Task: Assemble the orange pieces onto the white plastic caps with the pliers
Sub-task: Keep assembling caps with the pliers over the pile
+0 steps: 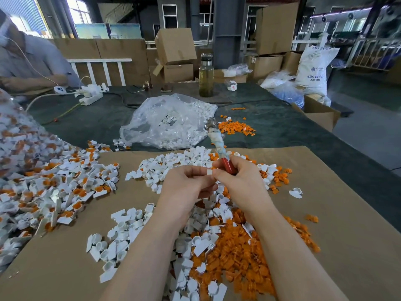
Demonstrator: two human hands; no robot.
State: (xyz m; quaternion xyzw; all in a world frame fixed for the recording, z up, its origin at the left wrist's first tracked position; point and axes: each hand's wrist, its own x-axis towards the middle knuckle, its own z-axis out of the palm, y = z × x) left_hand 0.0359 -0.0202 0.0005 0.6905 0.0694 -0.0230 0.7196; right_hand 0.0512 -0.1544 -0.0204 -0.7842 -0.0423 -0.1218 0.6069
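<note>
Pliers (219, 146) are standing up in our right hand (240, 181), fingers curled round the red handle, while our left hand (186, 185) is pinching a white cap (209, 171) above brown cardboard (347, 213) heaped with orange pieces (236, 253), dark table (282, 127) stretching beyond.

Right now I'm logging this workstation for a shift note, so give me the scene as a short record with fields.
left hand: left hand pinches a small white plastic cap at its fingertips
right hand: right hand grips the red-handled pliers, metal end pointing up and away, and touches the same cap
loose stock: heap of orange plastic pieces and white caps on brown cardboard sheet
finished pile: white caps with orange inserts, at left
behind: clear plastic bag of white parts
</note>
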